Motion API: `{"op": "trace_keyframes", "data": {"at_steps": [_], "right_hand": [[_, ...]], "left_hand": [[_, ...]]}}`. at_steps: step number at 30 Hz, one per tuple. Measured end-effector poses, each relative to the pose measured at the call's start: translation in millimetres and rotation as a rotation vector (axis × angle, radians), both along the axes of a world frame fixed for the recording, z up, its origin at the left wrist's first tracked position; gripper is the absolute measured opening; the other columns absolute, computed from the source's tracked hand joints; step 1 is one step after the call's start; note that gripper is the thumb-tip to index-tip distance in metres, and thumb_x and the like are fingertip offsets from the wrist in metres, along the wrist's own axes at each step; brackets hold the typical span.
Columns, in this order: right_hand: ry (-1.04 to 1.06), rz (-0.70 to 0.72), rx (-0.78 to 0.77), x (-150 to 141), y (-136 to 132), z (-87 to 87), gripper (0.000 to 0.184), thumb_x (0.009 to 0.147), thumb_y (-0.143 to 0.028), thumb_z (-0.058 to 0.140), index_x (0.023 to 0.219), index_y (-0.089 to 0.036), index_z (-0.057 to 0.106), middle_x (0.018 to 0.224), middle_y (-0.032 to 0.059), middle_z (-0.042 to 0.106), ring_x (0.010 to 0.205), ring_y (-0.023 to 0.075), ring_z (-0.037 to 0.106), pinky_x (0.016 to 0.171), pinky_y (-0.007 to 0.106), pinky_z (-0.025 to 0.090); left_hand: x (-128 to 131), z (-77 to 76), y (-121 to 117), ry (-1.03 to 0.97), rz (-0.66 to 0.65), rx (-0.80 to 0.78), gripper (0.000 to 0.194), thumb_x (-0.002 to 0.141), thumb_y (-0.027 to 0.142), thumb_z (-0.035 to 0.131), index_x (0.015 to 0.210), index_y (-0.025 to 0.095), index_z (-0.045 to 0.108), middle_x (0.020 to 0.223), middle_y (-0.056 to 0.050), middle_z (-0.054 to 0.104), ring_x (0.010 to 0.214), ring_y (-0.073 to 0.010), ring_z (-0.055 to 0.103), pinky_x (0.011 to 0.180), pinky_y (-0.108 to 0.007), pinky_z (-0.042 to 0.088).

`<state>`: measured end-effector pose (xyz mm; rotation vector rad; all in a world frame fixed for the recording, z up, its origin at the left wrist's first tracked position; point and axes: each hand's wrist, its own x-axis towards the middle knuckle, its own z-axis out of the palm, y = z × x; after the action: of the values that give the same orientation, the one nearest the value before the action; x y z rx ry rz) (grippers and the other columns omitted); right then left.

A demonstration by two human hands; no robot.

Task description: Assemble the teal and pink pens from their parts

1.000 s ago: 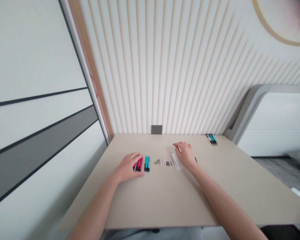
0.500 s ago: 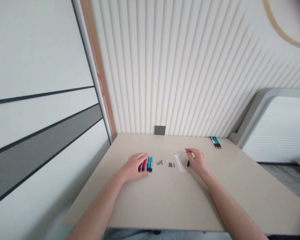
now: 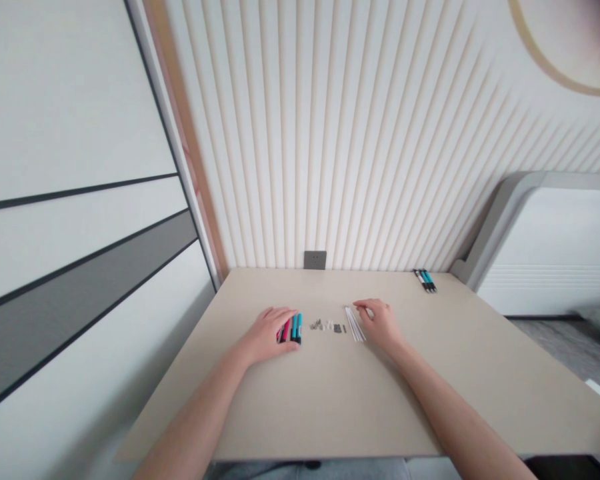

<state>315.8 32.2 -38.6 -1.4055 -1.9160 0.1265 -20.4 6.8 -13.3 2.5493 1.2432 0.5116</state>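
My left hand [image 3: 267,335] lies over a group of pens on the beige table [image 3: 300,407], with its fingertips on pink-and-black pens [image 3: 285,331] and beside teal-and-black pens [image 3: 297,329]. Part of the group is hidden under the fingers. My right hand [image 3: 377,325] is curled at the right end of a bundle of thin white sticks [image 3: 355,325], its fingertips just above them. Between the hands lies a row of small grey and black parts [image 3: 327,326]. No black piece shows near my right hand, so it may be hidden.
Several teal-and-black pens [image 3: 425,281] lie together at the table's far right corner. A grey wall socket [image 3: 315,260] sits on the ribbed wall behind the table. A striped white wall panel rises to the left, and a white cabinet stands to the right.
My right hand has moved left to the white sticks, and the small black piece beside it earlier no longer shows. My left hand now covers more of the pens.
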Motion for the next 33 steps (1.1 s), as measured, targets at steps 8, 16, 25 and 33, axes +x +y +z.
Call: {"op": "trace_keyframes", "data": {"at_steps": [8,16,25,33], "right_hand": [[0.003,0.015,-0.005,0.7,-1.6,1.4,0.027,0.087,-0.024,0.045,0.094,-0.021,0.071,0.092,0.0055,0.073,0.091,0.0219,0.063,0.087,0.037,0.044],[-0.035,0.051,0.045,-0.7,-6.9,8.5,0.024,0.090,-0.022,0.046,0.095,-0.021,0.070,0.091,0.0058,0.071,0.091,0.0227,0.062,0.086,0.039,0.043],[-0.287,0.512,0.304,-56.0,-53.7,40.9,0.034,0.095,-0.024,0.050,0.128,-0.027,0.054,0.112,0.0092,0.064,0.100,0.0218,0.057,0.088,0.040,0.042],[-0.294,0.562,0.279,-68.3,-60.2,35.6,0.024,0.096,-0.021,0.046,0.117,-0.023,0.059,0.099,0.0079,0.068,0.089,0.0195,0.059,0.080,0.035,0.043]], "left_hand": [[4.3,5.0,-4.9,-0.031,0.019,0.078,0.075,0.073,0.053,0.073,0.137,0.025,0.045,0.135,-0.010,0.052,0.124,-0.0289,0.045,0.109,-0.045,0.031],[13.8,13.3,-13.3,-0.241,0.002,0.034,0.065,0.079,0.057,0.065,0.131,0.021,0.051,0.130,-0.012,0.055,0.123,-0.0289,0.048,0.107,-0.043,0.035],[29.9,17.6,-30.7,-0.438,-0.157,-0.256,0.087,0.075,0.073,0.057,0.141,0.020,0.038,0.131,-0.012,0.056,0.124,-0.0283,0.049,0.109,-0.041,0.034],[38.4,23.2,-37.4,-0.395,-0.175,-0.221,0.069,0.087,0.064,0.048,0.141,0.022,0.039,0.134,-0.011,0.054,0.123,-0.0280,0.050,0.107,-0.041,0.036]]}}
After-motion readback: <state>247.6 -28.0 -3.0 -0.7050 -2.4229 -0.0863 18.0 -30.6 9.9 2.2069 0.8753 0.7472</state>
